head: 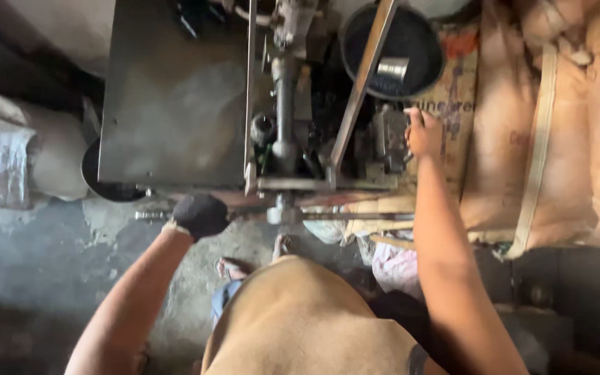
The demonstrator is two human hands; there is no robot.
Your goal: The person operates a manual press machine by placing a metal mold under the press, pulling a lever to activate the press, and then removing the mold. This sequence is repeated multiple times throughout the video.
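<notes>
The left hand (201,215), in a dark glove, wraps its grip around a horizontal metal rod (328,216) at the front of a greasy machine (293,132). The right hand (423,132), bare, rests against a dark metal block (386,139) on the machine's right side. A flat steel plate (175,97) covers the machine's left. Behind sits a round black pan (411,55) holding a small metal cup (392,69). Sacks (592,125) lie to the right.

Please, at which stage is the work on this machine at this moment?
Done: cannot tell; no finished piece shows. In hand: the left hand, dark as if gloved, grips the horizontal bar at the machine's front, and the right hand touches the metal block beside the round black pan. Left: the pictures do not settle it.
</notes>
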